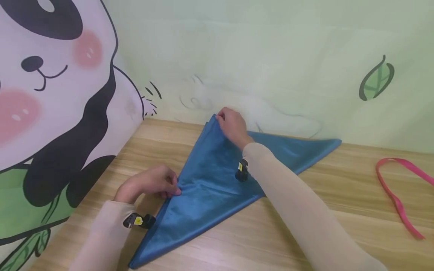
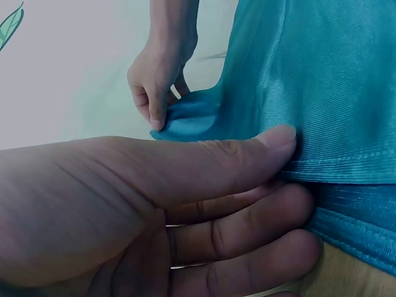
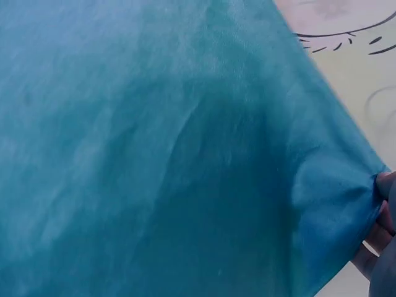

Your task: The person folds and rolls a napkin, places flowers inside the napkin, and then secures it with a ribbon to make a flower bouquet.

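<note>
A shiny blue satin cloth (image 1: pixel 210 188) lies folded into a triangle on the wooden table, with stitched hems along its layered left edge. At its far corner my right hand (image 1: pixel 233 124) pinches the fabric between thumb and fingers; in the right wrist view creases gather toward those fingertips (image 3: pixel 385 185). My left hand (image 1: pixel 152 182) grips the left edge about midway down. Seen from the left wrist, the thumb (image 2: pixel 247 158) lies over the upper layer while curled fingers sit at the edge, and a lower layer (image 2: pixel 352 235) shows beneath. The right forearm crosses over the cloth.
A pink ribbon (image 1: pixel 398 201) lies curved on the table (image 1: pixel 339 210) at the right. Behind the table stands a pale green backdrop (image 1: pixel 288 56) with a drawn leaf, and a large printed panda (image 1: pixel 98 52) fills the left side.
</note>
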### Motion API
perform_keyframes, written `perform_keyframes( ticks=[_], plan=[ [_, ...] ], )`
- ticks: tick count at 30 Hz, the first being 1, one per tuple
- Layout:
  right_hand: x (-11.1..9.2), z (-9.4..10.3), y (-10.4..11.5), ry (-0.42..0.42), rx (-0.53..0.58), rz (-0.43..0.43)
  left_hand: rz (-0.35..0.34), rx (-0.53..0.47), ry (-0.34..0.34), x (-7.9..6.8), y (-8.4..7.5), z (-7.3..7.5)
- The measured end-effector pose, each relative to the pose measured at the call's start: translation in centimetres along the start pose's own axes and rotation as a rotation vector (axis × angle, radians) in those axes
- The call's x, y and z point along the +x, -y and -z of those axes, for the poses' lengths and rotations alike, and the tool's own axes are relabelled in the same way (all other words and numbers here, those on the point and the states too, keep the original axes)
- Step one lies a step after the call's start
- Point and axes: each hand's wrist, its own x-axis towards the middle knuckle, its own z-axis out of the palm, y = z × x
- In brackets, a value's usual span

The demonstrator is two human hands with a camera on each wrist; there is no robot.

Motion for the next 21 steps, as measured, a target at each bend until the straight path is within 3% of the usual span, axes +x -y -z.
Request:
perform_keyframes(
  ticks=[8, 16, 21],
  plan=[
    [-0.8, 0.3, -1.1, -0.015, -0.053, 0.055, -0.002, -0.015, -0.018, 0.2, 0.2, 0.0],
    [-2.8, 1.7, -2.7, 0.046, -0.03, 0.058, 0.063, 0.001, -0.077, 0.3, 0.1, -0.4],
    [-4.4, 2.3, -1.7, 0.079, 0.037, 0.115, 0.078, 0.005, -0.107, 0.3, 0.1, -0.7]
  ],
)
